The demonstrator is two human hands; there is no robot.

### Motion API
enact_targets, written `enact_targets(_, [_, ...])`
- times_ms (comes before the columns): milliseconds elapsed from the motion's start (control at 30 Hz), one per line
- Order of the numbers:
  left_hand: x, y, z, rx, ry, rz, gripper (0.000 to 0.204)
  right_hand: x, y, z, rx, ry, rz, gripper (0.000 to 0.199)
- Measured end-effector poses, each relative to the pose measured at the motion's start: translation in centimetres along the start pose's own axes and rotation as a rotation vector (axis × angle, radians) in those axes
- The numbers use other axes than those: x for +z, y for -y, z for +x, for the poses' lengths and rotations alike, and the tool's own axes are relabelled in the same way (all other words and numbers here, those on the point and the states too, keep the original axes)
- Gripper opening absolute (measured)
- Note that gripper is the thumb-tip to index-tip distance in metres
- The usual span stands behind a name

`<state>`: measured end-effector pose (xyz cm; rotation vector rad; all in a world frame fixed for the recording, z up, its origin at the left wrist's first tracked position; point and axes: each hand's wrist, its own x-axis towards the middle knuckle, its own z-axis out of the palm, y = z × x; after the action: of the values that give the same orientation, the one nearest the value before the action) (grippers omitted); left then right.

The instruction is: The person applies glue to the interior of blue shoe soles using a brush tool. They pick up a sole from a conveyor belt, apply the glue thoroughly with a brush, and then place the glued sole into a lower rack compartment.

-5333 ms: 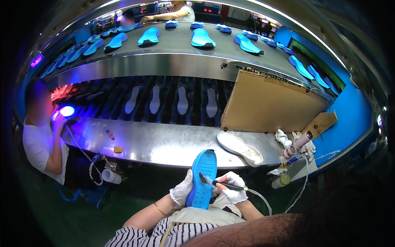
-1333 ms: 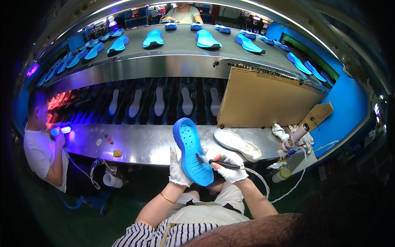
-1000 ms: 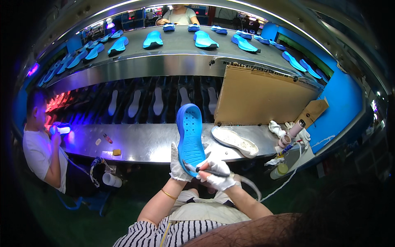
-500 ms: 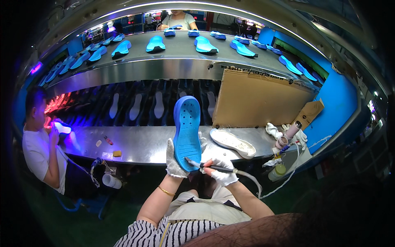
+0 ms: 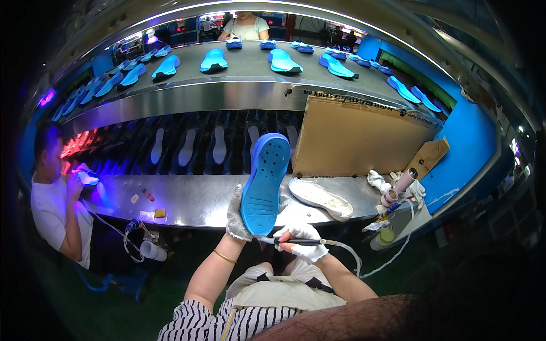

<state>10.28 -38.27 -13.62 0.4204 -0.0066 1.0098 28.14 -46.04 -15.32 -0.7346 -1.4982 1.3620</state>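
Left hand, gloved: clamped on lower left edge of blue shoe sole. Sole held raised before metal bench, holed end up, tilted slightly right. Right hand, gloved: fingers closed round black-handled brush; tip at sole's lower end, contact uncertain. Pale hose joins handle. White sole-shaped piece lies on bench, near cardboard panel.

Left hand (upright) grips; right hand pinches.

Blue sole, black-and-white striped sleeve
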Motion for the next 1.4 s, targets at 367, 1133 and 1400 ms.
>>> enact_targets(367, [0.9,-0.3,2.2,-0.144,-0.111,-0.035,0.064,-1.2,2.6,2.1,-0.303,-0.024,-0.327,0.015])
enact_targets(1133, [1.0,0.5,5.1,-0.859,-0.188,0.684,0.052,-7.1,3.4,1.4,0.076,0.138,-0.411,0.012])
enact_targets(1400, [1.1,2.4,3.0,-0.556,-0.007,0.129,0.065,-3.1,2.8,-0.8,-0.093,-0.177,-0.249,0.014])
